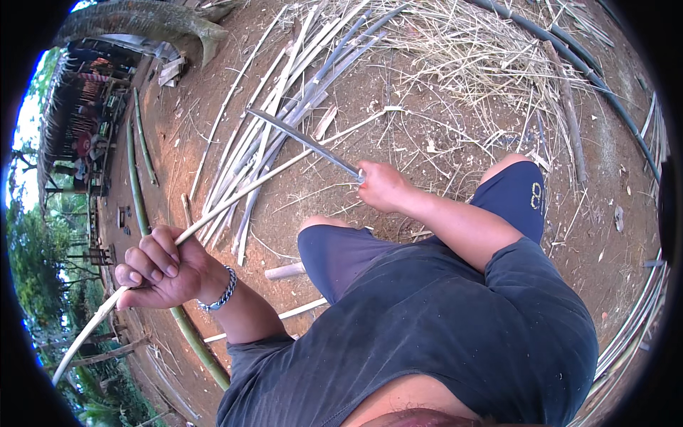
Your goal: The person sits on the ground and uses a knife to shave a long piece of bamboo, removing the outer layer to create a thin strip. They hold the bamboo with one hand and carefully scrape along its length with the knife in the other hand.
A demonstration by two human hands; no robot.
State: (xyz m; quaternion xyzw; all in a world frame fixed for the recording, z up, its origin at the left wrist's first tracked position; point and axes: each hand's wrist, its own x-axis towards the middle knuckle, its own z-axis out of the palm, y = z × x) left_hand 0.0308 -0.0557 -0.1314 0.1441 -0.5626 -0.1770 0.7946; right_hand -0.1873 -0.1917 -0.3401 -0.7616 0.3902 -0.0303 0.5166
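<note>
Pale, split bamboo forms the long thin strip (235,199) that the left hand (160,274) grips; the fingers are curled tight around it in a fist, knuckles up, with the forearm rising from the lower left and a metal chain bracelet (219,293) at the wrist. The strip runs from below and left of that fist, through it, and on up to the right across the reddish dirt ground (427,135). The right hand (384,186) is held out ahead of the knees, arm bent at the elbow, and is clenched around the handle of a long knife (302,139), whose dull grey, narrow blade points up and left from the hand, just above the strip. Beyond the blade lies a bundle of smooth, flat bamboo slats (284,107); farther out, dry wispy shavings (469,50) cover the ground.
</note>
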